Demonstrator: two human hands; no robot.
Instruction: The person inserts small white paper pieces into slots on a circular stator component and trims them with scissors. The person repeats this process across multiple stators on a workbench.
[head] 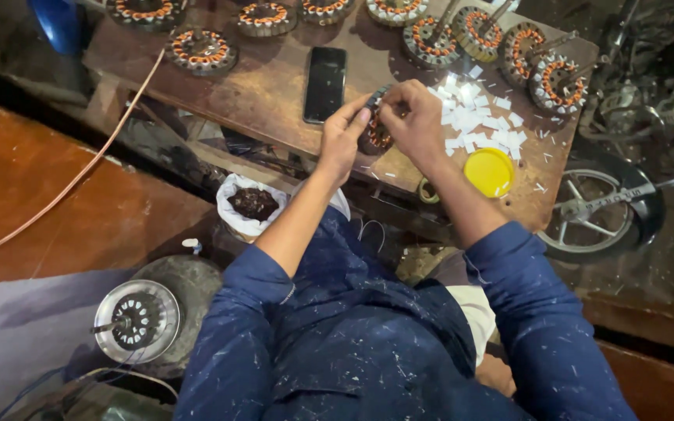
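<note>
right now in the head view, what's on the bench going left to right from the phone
black phone → left hand → wound stator held in both hands → right hand → pile of white paper slips → yellow lid

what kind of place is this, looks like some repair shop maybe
Probably a small motor rewinding or fan repair workshop. Both hands, left hand and right hand, hold a copper-wound stator over a worn wooden bench lined with more wound stators, beside a pile of white paper slips.
</note>
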